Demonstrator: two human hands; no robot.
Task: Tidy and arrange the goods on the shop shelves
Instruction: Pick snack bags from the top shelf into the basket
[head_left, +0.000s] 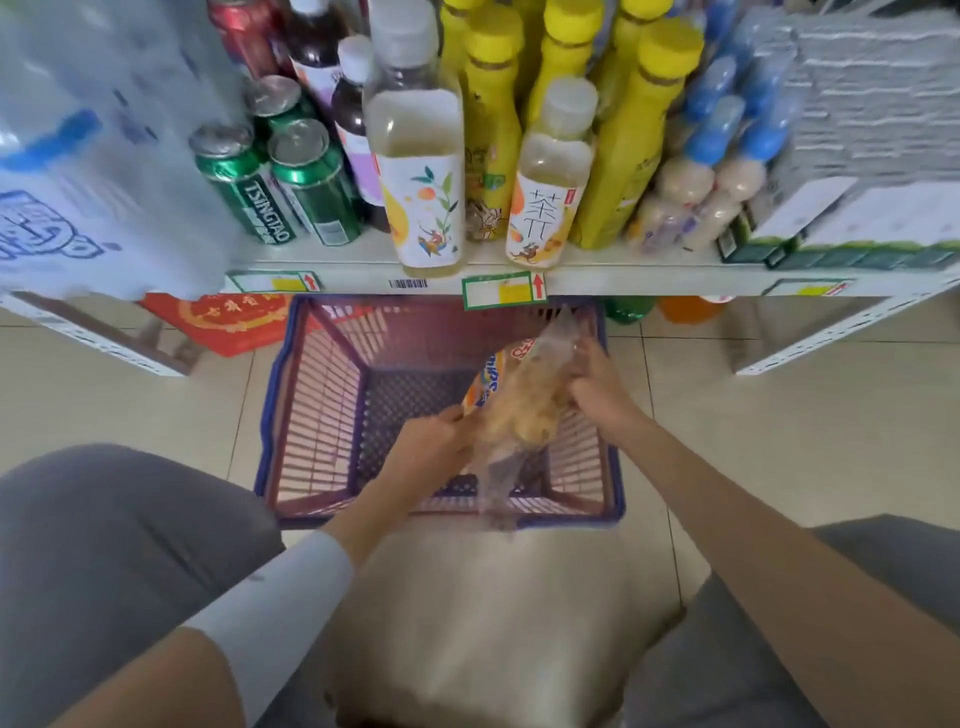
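Clear plastic snack bag (519, 410), orange-blue print, blurred. Left hand (434, 447) grips its 7 o'clock end; right hand (597, 387) grips the 1 o'clock end. Bag is held tilted over the purple slatted plastic basket (311, 415). White metal shelf (358, 270) at 12 o'clock carries pale tea bottles (415, 171), green beer cans (306, 176) at 11 and yellow-capped bottles (628, 145) at 1.

Single head-worn wide-angle view. Looks forward and steeply down onto the basket (322, 415) from just above and behind it, near enough to fill mid-frame with it. Takes in the shelf (649, 270) just beyond the basket, along the top, bowed by the lens. Catches grey-clad knees (104, 545) on either side, nearer than the basket.
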